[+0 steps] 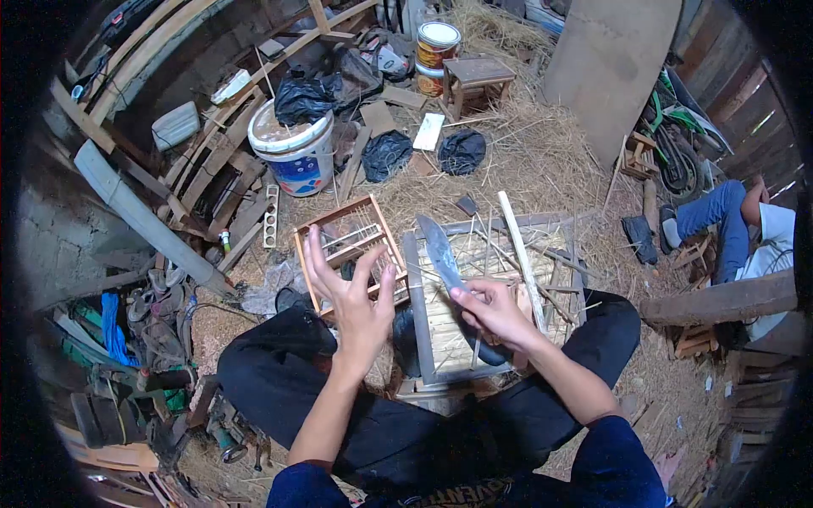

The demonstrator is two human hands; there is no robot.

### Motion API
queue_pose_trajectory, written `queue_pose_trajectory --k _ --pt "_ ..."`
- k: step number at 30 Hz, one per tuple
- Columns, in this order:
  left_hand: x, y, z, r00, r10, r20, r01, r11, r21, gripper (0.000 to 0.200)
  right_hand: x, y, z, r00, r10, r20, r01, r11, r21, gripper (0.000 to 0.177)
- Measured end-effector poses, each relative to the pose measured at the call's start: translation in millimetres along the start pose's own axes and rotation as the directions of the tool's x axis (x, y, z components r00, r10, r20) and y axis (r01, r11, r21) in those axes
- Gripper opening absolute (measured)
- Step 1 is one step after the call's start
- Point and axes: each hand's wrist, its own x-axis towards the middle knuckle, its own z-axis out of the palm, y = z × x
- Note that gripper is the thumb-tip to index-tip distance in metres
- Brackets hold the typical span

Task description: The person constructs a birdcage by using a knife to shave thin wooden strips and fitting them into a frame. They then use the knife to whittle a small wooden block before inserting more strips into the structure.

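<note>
My right hand (498,315) is wrapped round the handle of a large knife (439,256). Its broad, worn blade points up and to the left. My left hand (356,305) is raised with the fingers spread, and nothing shows between them. Behind it lies a small wooden frame (389,237) with thin bars, partly covered by my fingers. Below the knife is a slatted work board (449,339) with a grey border. A long pale stick (519,245) and several thin sticks lie across the board.
A white bucket (292,157), black plastic bags (387,155), a small wooden stool (476,74) and stacked paint cans (436,52) stand beyond straw. Another person (728,224) sits at the right near a green motorbike (677,127). Scrap and tools fill the left.
</note>
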Motion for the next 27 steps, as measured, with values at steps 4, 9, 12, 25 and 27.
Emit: queue_pose_trajectory --k 4,9,12,25,27 --pt "-9 3 9 0.988 -0.154 0.015 0.151 0.939 -0.309 0.042 4 31 13 0.992 0.118 0.04 -0.123 0.978 0.166 0.03" --pt "-13 11 11 0.904 -0.258 0.341 0.428 0.544 -0.722 0.042 -4 32 25 0.967 0.215 0.138 -0.237 0.955 0.176 0.03" --pt "-16 2 12 0.898 -0.174 0.404 0.428 0.559 -0.71 0.045 -4 34 22 0.956 0.182 0.23 -0.185 0.983 -0.008 0.031" --pt "-32 25 16 0.58 -0.124 0.805 0.809 -0.028 -0.587 0.039 -7 -10 -7 0.613 -0.784 0.1 0.581 0.361 -0.73 0.028" --pt "-33 23 16 0.502 -0.083 0.861 0.864 -0.009 -0.504 0.041 -6 -14 -12 0.644 -0.762 0.076 0.544 0.386 -0.745 0.028"
